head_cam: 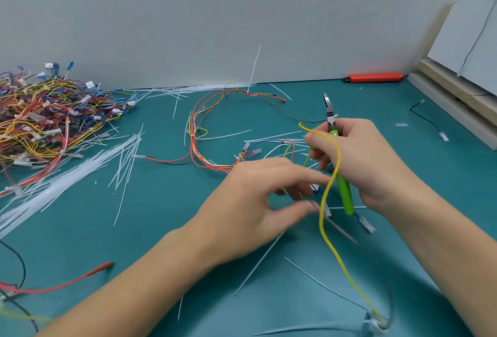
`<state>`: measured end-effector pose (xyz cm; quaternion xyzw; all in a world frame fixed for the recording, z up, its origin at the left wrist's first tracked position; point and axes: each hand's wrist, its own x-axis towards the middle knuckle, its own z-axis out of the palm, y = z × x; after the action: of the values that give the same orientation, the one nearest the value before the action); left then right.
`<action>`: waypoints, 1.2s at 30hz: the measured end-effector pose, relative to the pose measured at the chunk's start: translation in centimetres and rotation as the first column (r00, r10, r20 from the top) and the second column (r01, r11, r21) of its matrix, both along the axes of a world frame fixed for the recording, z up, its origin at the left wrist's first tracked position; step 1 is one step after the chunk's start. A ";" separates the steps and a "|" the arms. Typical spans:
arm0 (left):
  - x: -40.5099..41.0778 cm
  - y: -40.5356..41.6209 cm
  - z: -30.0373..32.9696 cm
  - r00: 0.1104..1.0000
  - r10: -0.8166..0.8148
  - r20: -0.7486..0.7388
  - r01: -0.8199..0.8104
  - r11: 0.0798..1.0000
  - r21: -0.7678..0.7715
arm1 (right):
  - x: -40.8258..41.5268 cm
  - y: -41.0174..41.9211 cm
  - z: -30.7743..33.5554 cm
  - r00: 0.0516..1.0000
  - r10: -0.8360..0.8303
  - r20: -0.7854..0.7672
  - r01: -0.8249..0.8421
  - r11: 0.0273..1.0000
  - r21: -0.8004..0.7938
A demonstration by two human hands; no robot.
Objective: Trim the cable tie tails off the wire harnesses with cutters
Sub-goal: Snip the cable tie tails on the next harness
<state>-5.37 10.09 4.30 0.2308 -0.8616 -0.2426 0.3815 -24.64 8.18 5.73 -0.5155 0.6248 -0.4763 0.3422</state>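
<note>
A thin yellow insulated wire (326, 202) of the harness is pinched, with the green-handled steel cutters (339, 164), in the curled right hand (357, 159); the left hand (258, 202) reaches in loosely, gripping nothing. The tie tail should be steadied before cutting; the trimmed pile of multicoloured harnesses (51, 118) lies far left.

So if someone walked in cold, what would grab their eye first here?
Probably the right hand at centre right, gripping green-handled cutters and a long yellow wire. Next, the tangled heap of multicoloured wire harnesses at far left, with white cable tie offcuts strewn beside it.
</note>
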 end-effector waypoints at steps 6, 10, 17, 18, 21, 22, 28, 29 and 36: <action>0.7 -0.7 0.3 0.966 0.120 -0.230 -0.086 0.985 0.150 | 0.8 0.7 -0.2 0.975 0.085 -0.205 -0.083 0.996 0.019; 0.7 -1.4 0.3 0.982 0.153 -0.110 -0.165 0.981 -0.100 | 2.2 1.1 -0.6 0.933 0.145 -0.329 -0.145 0.989 0.023; 1.7 -3.0 0.0 0.860 0.439 -0.261 -0.324 0.863 0.387 | 1.4 0.8 -0.3 1.000 -0.003 -0.015 0.001 0.995 -0.101; 1.8 -3.3 -0.2 0.846 0.470 -0.252 -0.326 0.830 0.453 | 1.2 0.9 0.1 1.000 0.014 -0.002 -0.014 0.991 -0.136; 2.1 -4.3 -0.9 0.805 0.544 -0.236 -0.296 0.713 0.636 | 1.7 2.2 1.4 0.961 0.271 -0.050 -0.276 0.945 -0.176; 2.1 -4.4 -0.8 0.787 0.568 -0.240 -0.277 0.674 0.684 | 2.2 2.8 1.7 0.924 0.375 -0.075 -0.382 0.914 -0.137; 2.2 -4.7 -0.3 0.719 0.652 -0.239 -0.232 0.550 0.803 | 5.6 4.9 0.2 0.803 0.535 -0.262 -0.558 0.830 -0.017; 2.2 -4.7 -0.4 0.717 0.657 -0.232 -0.232 0.539 0.810 | 5.9 4.9 -0.2 0.809 0.535 -0.245 -0.555 0.831 -0.019; 2.9 -5.0 -0.6 0.731 0.659 -0.177 -0.304 0.547 0.780 | 4.8 3.8 0.5 0.889 0.426 0.164 -0.426 0.904 -0.042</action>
<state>-2.44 5.06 3.66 0.5297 -0.4837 -0.4805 0.5045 -19.84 11.95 6.21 -0.5983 0.4641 -0.4332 0.4889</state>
